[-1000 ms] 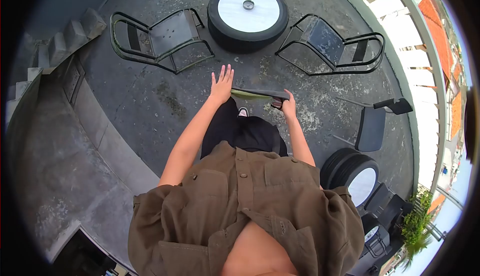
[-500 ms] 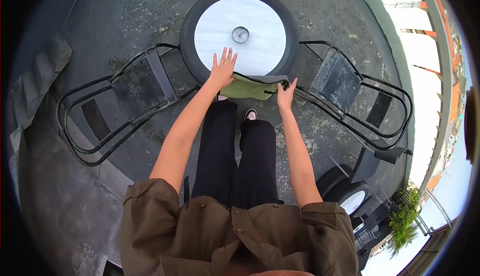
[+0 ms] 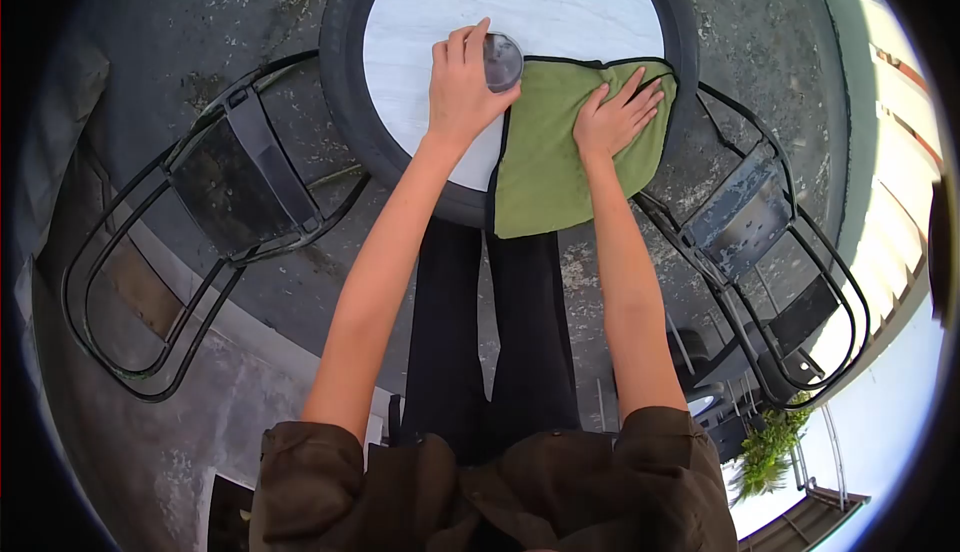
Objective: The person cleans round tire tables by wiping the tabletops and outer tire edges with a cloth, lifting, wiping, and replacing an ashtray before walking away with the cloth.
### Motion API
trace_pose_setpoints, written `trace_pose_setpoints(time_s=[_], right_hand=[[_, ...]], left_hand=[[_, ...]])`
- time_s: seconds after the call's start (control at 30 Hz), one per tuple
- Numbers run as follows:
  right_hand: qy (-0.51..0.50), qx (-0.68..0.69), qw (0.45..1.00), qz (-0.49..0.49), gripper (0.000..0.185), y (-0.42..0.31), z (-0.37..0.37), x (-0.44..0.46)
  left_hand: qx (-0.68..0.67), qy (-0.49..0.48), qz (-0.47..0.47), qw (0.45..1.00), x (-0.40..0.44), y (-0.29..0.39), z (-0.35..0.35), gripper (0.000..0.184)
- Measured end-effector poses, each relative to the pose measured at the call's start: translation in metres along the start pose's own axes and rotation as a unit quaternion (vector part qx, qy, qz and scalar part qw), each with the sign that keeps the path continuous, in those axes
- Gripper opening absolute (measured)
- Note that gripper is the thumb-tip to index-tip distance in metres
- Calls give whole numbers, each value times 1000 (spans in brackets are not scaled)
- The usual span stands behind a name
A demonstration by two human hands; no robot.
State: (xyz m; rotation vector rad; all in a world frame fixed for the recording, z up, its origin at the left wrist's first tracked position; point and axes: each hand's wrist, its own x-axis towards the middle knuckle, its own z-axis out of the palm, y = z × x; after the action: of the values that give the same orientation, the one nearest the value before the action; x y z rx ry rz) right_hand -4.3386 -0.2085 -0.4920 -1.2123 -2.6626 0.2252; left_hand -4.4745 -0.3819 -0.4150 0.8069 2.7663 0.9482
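Note:
My left hand point(image 3: 460, 94) curls around the left side of a round glass ashtray point(image 3: 504, 64), with its fingers at the top and its thumb at the lower edge. The ashtray sits on the white top of a round table point(image 3: 420, 12). Beside it lies a green cloth point(image 3: 545, 167) with black edging, spread over the right front of the tabletop and hanging over the near rim. My right hand point(image 3: 612, 124) rests flat on this cloth, fingers apart, near a small fold at its right corner.
A black tire-like rim point(image 3: 343, 82) surrounds the tabletop. Metal-framed chairs stand at the left point(image 3: 230, 177) and at the right point(image 3: 745, 212). A low wall point(image 3: 840, 82) with a pale fence runs along the right, and a green plant point(image 3: 765, 457) grows at the lower right.
The green cloth, earlier held folded at the near table edge, now lies spread on the tabletop. My left hand has left it and taken hold of the ashtray. The view is closer to the table.

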Motion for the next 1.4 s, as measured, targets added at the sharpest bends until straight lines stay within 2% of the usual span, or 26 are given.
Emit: trace_pose_setpoints(time_s=[0.1, 0.17, 0.27, 0.3, 0.37, 0.4, 0.47, 0.53, 0.6, 0.67, 0.73, 0.83, 0.9, 0.97, 1.03, 1.07, 1.17, 1.2, 1.27, 1.3, 1.37, 1.4], right_hand=[[4, 34, 987, -160, 66, 19, 22, 96], [10, 39, 974, -223, 64, -5, 34, 147], [88, -23, 977, -194, 62, -83, 74, 183], [104, -67, 979, -165, 61, -119, 85, 180], [127, -11, 965, -231, 61, -192, 80, 154], [49, 59, 966, -245, 61, -225, 65, 133], [2, 150, 945, -292, 63, -259, 62, 81], [-90, 241, 912, -320, 62, -261, 62, 30], [-189, 256, 873, -369, 63, -232, 37, -4], [-257, 185, 835, -451, 68, -184, 15, -17], [-332, 156, 803, -470, 70, -124, 1, -14], [-333, 102, 820, -454, 72, -42, -13, 24], [-271, 88, 856, -431, 71, -13, -5, 68], [-187, 123, 914, -338, 65, -21, 1, 116], [-76, 79, 950, -291, 59, -41, 27, 159], [-32, 58, 955, -290, 58, -61, 42, 166], [53, 53, 965, -252, 59, -156, 71, 140], [11, 0, 972, -234, 61, -201, 61, 120], [-62, 66, 958, -272, 59, -255, 43, 82], [-151, 86, 934, -313, 61, -248, 57, 61], [-153, 140, 883, -420, 61, -241, 39, 17], [-210, 146, 829, -497, 62, -227, 29, 3]], left_hand=[[-23, 59, -25, 998, -25, -38, -48, 83], [-10, 58, -101, 993, -56, -63, -73, 81], [26, 93, -174, 980, -96, -81, -97, 81], [27, 108, -191, 975, -101, -86, -99, 82], [28, 136, -226, 964, -114, -91, -99, 85], [17, 166, -227, 959, -113, -97, -96, 86], [-1, 237, -227, 945, -96, -114, -87, 86], [-44, 298, -228, 926, -66, -129, -81, 87], [-70, 327, -222, 916, -20, -131, -83, 89], [-46, 324, -194, 925, 10, -145, -76, 89], [-16, 316, -151, 936, 31, -166, -62, 87], [-44, 328, -165, 929, 44, -178, -49, 89], [-36, 347, -158, 924, 47, -179, -47, 87], [-36, 334, -187, 923, 41, -172, -50, 80], [-47, 313, -238, 918, 48, -162, -57, 71], [-25, 342, -237, 909, 51, -167, -52, 80], [-50, 321, -257, 910, 55, -157, -61, 76], [-44, 327, -245, 912, 54, -161, -59, 74], [-32, 322, -242, 915, 54, -164, -58, 74], [-27, 318, -241, 917, 55, -164, -59, 74], [-24, 302, -235, 924, 53, -167, -58, 76], [-23, 293, -230, 928, 51, -174, -54, 79]])
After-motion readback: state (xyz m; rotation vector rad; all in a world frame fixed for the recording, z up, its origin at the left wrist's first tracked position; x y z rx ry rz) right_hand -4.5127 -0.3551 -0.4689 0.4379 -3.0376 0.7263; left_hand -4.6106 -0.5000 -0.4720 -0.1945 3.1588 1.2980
